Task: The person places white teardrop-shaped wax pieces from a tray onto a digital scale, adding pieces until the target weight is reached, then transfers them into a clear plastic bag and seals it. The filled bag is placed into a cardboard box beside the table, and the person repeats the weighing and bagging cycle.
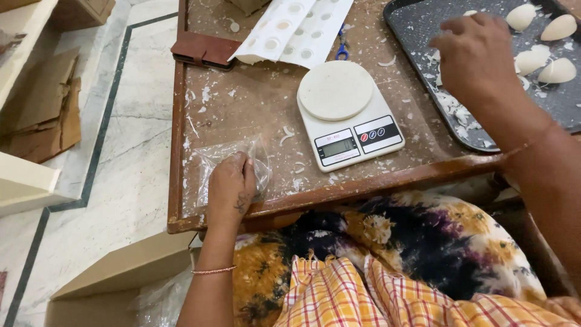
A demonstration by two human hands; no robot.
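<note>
My left hand rests on a small clear plastic bag lying on the near left part of the low wooden table, fingers pressing it flat. My right hand reaches over the dark tray at the right, fingers curled above the tray near several white half-round pieces; whether it holds one is hidden. A white digital kitchen scale with a round platform stands between the hands, nothing on it.
White flakes litter the table and tray. A white mould sheet with round cavities lies at the back, with blue-handled scissors and a brown case beside it. Cardboard boxes stand on the marble floor to the left.
</note>
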